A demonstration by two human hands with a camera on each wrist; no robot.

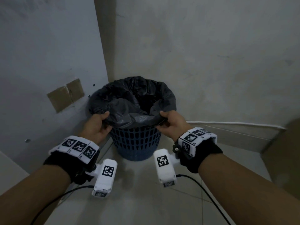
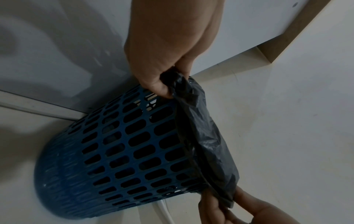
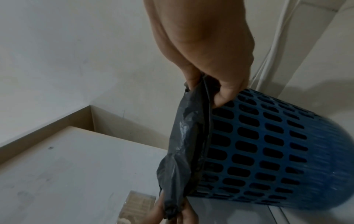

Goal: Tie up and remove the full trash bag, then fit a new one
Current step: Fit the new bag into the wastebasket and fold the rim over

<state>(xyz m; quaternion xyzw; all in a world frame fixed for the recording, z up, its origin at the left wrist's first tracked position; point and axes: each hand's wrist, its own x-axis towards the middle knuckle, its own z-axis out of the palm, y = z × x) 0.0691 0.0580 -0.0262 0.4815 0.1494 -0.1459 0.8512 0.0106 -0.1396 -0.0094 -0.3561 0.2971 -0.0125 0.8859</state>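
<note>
- Head view, lower centre: your left hand (image 1: 99, 124) and right hand (image 1: 170, 122) each pinch the black trash bag (image 1: 129, 101) at the blue basket (image 1: 136, 143) rim.
- Step: freeing the bag's edge; next, gather it for tying.

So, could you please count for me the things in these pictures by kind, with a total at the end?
Black trash bag: 1
Blue plastic mesh bin: 1
Hands gripping the bag's edge, left hand and right hand: 2
White wrist cameras, and: 2
Brown cardboard patch on the wall: 1
Total: 7
</note>
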